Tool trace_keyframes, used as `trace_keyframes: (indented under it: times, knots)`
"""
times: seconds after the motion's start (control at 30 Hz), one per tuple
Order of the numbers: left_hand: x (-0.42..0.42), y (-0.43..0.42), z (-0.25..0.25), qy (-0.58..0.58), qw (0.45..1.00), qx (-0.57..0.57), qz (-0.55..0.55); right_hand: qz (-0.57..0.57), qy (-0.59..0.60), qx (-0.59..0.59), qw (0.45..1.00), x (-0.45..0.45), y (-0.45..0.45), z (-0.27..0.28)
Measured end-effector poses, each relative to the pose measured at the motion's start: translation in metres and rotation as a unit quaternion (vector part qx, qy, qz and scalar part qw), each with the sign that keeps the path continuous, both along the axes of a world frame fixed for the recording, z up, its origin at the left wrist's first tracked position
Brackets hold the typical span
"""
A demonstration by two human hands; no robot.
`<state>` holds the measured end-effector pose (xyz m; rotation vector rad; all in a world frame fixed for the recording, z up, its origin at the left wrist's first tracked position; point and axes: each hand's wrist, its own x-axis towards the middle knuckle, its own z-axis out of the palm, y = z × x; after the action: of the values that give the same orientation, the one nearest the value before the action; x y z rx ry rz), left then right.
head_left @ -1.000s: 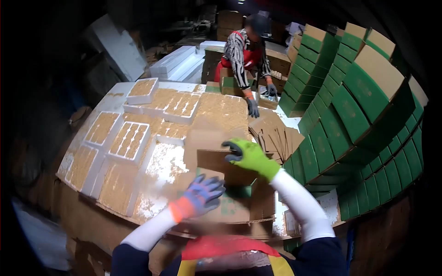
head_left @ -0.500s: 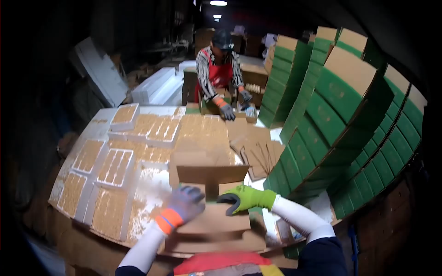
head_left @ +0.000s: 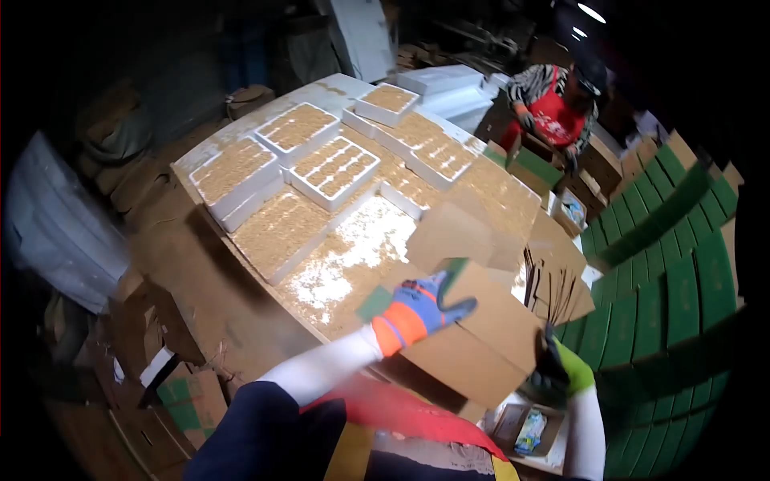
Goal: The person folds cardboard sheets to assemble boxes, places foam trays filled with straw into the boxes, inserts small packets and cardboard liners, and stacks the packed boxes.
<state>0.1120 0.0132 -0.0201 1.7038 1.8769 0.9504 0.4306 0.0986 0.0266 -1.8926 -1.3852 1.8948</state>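
A brown cardboard box (head_left: 493,333) with green parts at its edges is in front of me, its flaps lying across the top. My left hand (head_left: 425,303), in a blue-grey glove with an orange cuff, rests on the box top with thumb and fingers apart. At the box's right edge is my right hand (head_left: 563,365) in a green and dark glove, its fingers against that side and partly hidden. The inside of the box cannot be seen.
White trays (head_left: 335,172) packed with a tan, crumbly material cover much of the table. Stacked green boxes (head_left: 642,309) line the right. Dark thin strips (head_left: 553,289) lie on cardboard. A small open carton (head_left: 525,433) holds packets. A co-worker (head_left: 557,112) stands across the table.
My view has swung left and down. The box now appears turned and its standing flap is down. My right hand has moved from the box top to its right edge.
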Motion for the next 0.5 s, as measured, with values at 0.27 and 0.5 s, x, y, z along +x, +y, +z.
trace_keyframes:
  times: [0.27, 0.5]
  knots:
    - [-0.031, -0.012, -0.016, -0.239, 0.966, 0.063, -0.081, 0.095, -0.033, 0.453, 0.886, 0.049, -0.095, -0.185]
    - [-0.016, -0.005, -0.055, 0.016, 0.961, -0.254, -0.105, -0.011, -0.033, 0.559, 0.828, -0.013, 0.025, -0.064]
